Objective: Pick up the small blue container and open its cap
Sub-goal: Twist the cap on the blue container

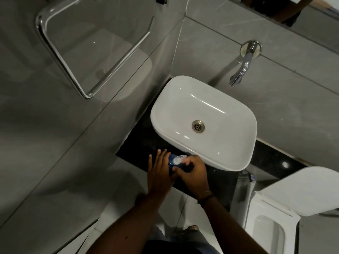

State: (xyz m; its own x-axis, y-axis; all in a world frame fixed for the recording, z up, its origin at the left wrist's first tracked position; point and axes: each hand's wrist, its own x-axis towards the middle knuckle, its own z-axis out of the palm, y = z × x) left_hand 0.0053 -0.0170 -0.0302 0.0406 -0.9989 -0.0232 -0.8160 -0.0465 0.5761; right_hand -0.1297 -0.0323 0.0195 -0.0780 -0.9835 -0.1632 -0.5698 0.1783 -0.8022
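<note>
Blue container (172, 160) half hidden between both hands, clear cap (180, 158) visible

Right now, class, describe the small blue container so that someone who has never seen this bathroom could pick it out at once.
Find the white basin on the dark counter. At its near-left corner two hands meet, and the small blue container sits between the left hand and the right hand. It is the only blue thing here, topped with a clear cap.
</note>
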